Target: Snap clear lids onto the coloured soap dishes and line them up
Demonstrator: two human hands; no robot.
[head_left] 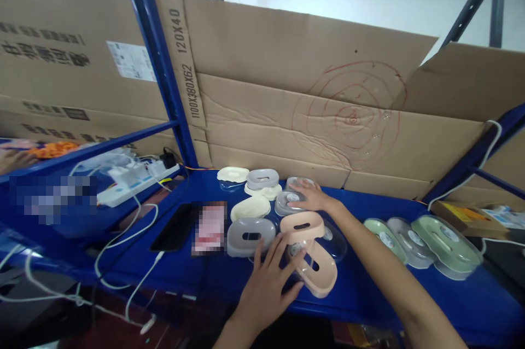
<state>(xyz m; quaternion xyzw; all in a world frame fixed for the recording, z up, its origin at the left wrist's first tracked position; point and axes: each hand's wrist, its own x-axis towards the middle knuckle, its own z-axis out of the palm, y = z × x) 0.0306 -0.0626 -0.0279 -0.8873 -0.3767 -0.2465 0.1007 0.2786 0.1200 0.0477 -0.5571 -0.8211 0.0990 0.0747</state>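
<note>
Plastic soap dishes in several colours lie on the blue shelf, some with clear lids. My left hand (273,272) is spread over the front group, fingers apart. Its fingertips reach the grey slotted tray (251,235) and the upper peach tray (302,224). A lower peach tray (322,272) lies tilted beside my thumb. Farther back, my right hand (311,197) rests with fingers extended over a lidded grey soap dish (287,204) and another lidded dish (298,181) behind it. A clear lid (335,242) lies right of the peach trays, partly hidden.
Cream trays (250,209) and a stacked grey tray (263,178) stand at the back left. Lidded green and grey soap dishes (447,242) sit at right. A black phone (172,227) with a white cable lies left. Another person's hand (14,160) shows far left. Cardboard (262,119) walls the back.
</note>
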